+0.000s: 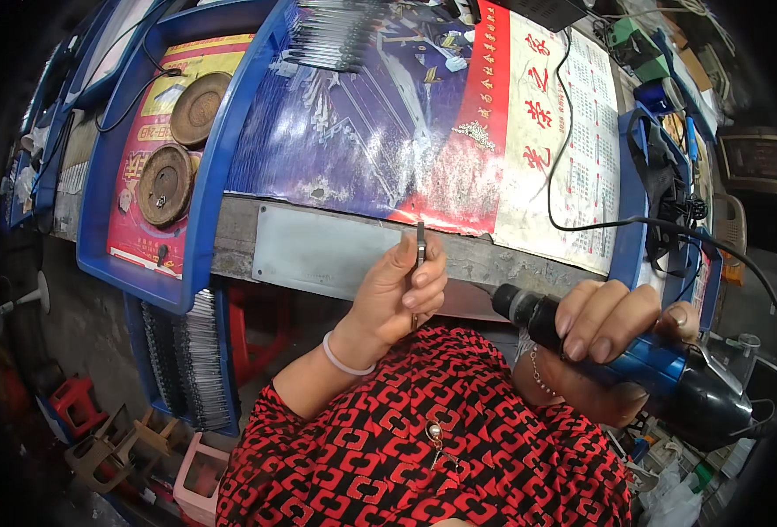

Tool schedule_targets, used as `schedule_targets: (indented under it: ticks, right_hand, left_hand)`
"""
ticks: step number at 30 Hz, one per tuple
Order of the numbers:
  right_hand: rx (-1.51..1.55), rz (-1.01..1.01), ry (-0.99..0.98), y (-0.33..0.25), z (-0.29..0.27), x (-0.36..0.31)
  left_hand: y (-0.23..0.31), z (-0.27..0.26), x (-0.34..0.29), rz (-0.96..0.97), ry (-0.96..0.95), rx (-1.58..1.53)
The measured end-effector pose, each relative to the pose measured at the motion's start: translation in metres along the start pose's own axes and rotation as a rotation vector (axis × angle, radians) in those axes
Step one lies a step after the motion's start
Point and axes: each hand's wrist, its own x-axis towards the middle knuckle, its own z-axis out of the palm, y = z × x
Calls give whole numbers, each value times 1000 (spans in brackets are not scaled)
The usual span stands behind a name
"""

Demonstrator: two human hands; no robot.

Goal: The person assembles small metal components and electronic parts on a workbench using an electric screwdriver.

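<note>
My left hand (397, 285) is closed around a slim dark metal piece (420, 244), which stands nearly upright between thumb and fingers. Its upper end shows just before the table's front edge; the fingers cover much of the rest. My right hand (612, 329) wraps around the body of a blue and black electric screwdriver (652, 364). The tool's black nose (529, 309) points left toward my left hand, with a gap between them. On the printed sheet beyond lies a small heap of tiny silvery parts (474, 133), too small to make out.
A pile of slender metal parts (331, 39) lies at the far side of the table. Left, a blue tray (204, 237) holds two round brown dishes (165, 184). Below it, a blue bin (230, 386) contains rows of thin parts. A black cord (573, 227) crosses the calendar sheet at right.
</note>
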Motion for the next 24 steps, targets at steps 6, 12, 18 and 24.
schedule_targets:
  ticks: [6,12,18,24]
  right_hand:
    - [-38,130,-68,-7,-20,-20]
    - [-31,238,-133,-5,-40,-40]
    - [-224,473,-227,-6,-48,-62]
    - [-390,754,-89,19,-43,-90]
  left_hand:
    - [-6,2,-4,-52,-63,-94]
    - [-10,-2,-20,-39,-57,132]
    - [-30,-19,-57,183,329,1197]
    - [-57,-34,-65,151,514,1206]
